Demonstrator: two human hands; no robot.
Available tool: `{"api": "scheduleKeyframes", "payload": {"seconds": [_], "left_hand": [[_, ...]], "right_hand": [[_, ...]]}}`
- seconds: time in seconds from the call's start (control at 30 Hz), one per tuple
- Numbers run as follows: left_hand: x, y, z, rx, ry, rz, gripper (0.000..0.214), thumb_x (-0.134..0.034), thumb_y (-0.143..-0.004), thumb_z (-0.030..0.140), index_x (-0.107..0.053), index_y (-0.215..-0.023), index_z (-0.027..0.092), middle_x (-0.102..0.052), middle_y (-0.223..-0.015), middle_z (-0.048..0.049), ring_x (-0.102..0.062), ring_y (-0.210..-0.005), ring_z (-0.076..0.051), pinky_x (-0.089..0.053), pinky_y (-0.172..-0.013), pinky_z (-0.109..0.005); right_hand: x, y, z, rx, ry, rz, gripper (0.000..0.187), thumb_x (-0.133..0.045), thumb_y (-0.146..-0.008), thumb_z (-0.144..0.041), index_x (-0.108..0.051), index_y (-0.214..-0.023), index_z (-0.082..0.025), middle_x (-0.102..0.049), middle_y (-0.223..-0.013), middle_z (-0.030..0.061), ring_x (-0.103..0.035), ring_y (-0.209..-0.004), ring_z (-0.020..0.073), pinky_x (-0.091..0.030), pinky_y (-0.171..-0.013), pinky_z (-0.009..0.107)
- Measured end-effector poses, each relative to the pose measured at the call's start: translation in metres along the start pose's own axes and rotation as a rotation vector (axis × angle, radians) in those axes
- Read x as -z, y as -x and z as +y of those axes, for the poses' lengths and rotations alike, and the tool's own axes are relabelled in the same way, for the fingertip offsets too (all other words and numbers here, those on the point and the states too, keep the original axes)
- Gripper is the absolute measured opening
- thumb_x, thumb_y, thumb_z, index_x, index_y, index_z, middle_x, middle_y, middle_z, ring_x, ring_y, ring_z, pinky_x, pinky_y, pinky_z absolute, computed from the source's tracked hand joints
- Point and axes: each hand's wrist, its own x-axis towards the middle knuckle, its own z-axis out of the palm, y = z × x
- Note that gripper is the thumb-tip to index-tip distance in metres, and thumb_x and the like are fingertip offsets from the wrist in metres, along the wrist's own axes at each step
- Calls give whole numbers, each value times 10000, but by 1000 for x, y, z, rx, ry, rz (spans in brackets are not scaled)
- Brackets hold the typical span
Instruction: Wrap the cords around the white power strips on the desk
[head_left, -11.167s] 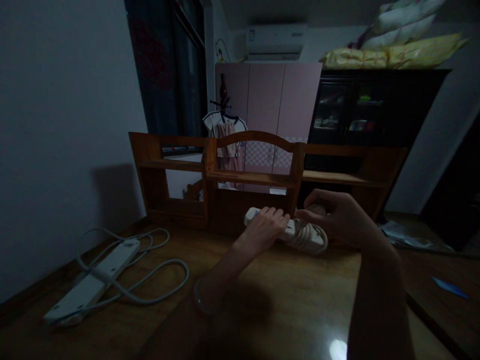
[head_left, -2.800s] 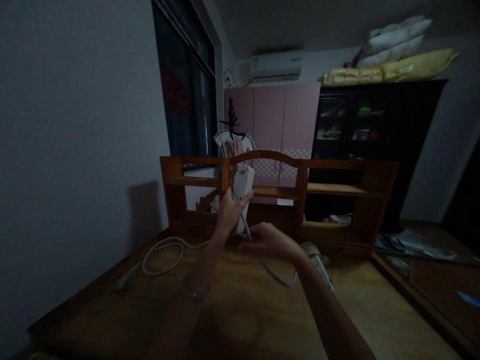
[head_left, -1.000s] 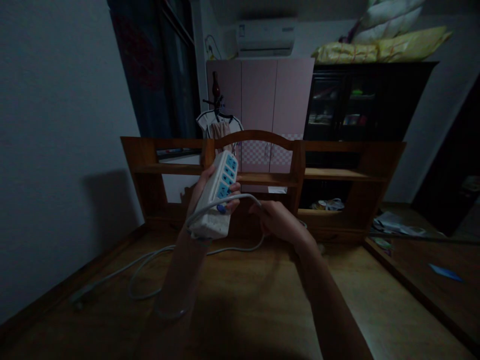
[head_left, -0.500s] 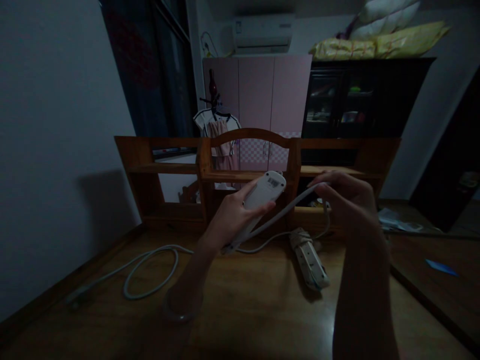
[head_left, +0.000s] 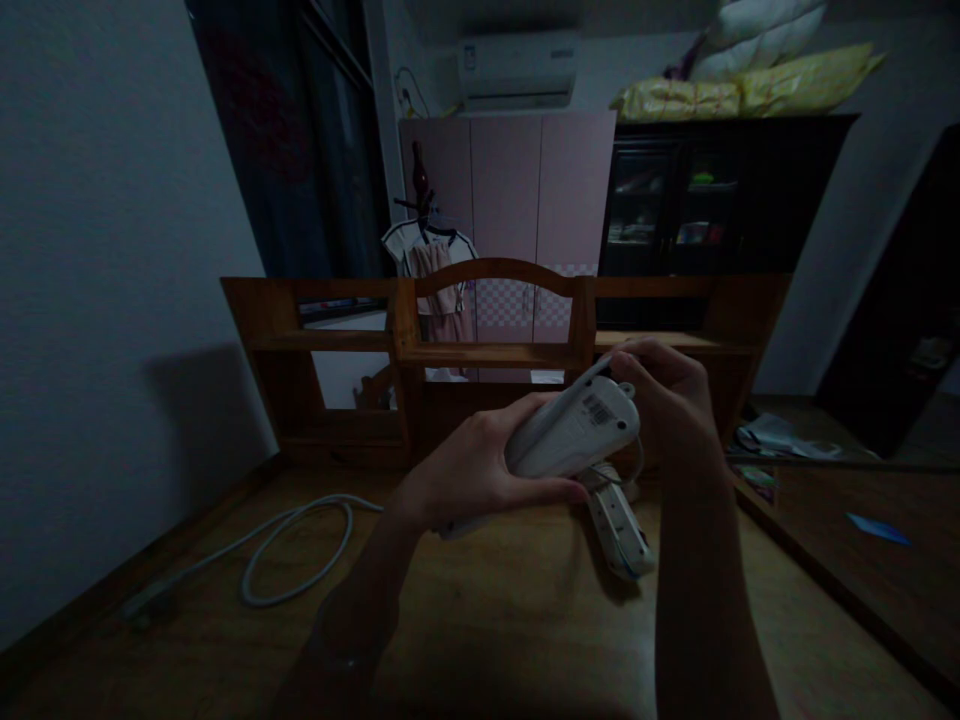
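My left hand (head_left: 487, 455) is wrapped round a white power strip (head_left: 574, 430), tilted with its labelled underside towards me. My right hand (head_left: 664, 385) pinches the strip's white cord (head_left: 596, 368), close to the strip's far end. Part of the cord is hidden behind the strip and the fingers. On the wooden tabletop below lies a second power strip (head_left: 621, 530), socket side up, with its cord wound round one end. A loop of white cord (head_left: 251, 580) with a plug at its end lies to the left.
A wooden shelf unit (head_left: 491, 352) stands along the back of the tabletop (head_left: 487, 620). A wall (head_left: 97, 350) rises on the left. To the right, a lower brown surface holds a blue item (head_left: 877, 528) and a plastic bag (head_left: 784, 437).
My left hand has turned the power strip and moved it right and slightly down. My right hand has drawn the cord in alongside the strip, so the two hands are closer together.
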Motion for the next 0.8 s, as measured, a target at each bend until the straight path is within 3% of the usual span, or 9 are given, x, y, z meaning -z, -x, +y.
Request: {"api": "scheduleKeyframes", "payload": {"seconds": [0.13, 0.3, 0.5, 0.63, 0.8], "left_hand": [[-4, 1, 0, -36, 53, -9, 1006, -831, -645, 355, -267, -1477, 323, -564, -1308, -63, -576, -1115, -280, -438, -960, -391], [-9, 0, 5, -26, 73, 61, 959, -752, -745, 331, -169, -1506, 337, -570, -1291, -64, -595, -1055, -257, -469, -901, -368], [-10, -2, 3, 16, -73, 200, 883, -729, -765, 345, -225, -1491, 339, -602, -1239, -33, -597, -1000, -233, -464, -869, -337], [-14, -6, -3, 58, -186, 403, 779, -716, -766, 318, -340, -1449, 329, -590, -1264, -54, -573, -1082, -282, -435, -930, -388], [-12, -10, -14, 109, -262, 673, 722, -725, -750, 303, -423, -1405, 317, -603, -1195, -71, -549, -1127, -317, -450, -913, -370]], "right_hand": [[-1, 0, -1, -15, -5, -2, 172, -707, -789, -382, -684, -796, -211, -613, -724, -2, -545, -610, 120, -424, -547, 218], [-4, 0, -1, -41, 18, 5, 228, -671, -811, -433, -684, -833, -206, -651, -774, 22, -580, -645, 146, -444, -559, 234], [-7, -2, 2, -43, 31, -30, 246, -636, -844, -436, -688, -882, -198, -625, -749, 4, -536, -616, 116, -405, -540, 211], [-6, -4, 8, -38, 84, -106, 288, -575, -892, -460, -667, -927, -190, -507, -635, -34, -414, -518, 85, -295, -463, 197], [-11, -4, 15, 70, 445, -242, 297, -492, -946, -421, -670, -949, -182, -606, -697, 4, -535, -610, 132, -348, -536, 217]]}}
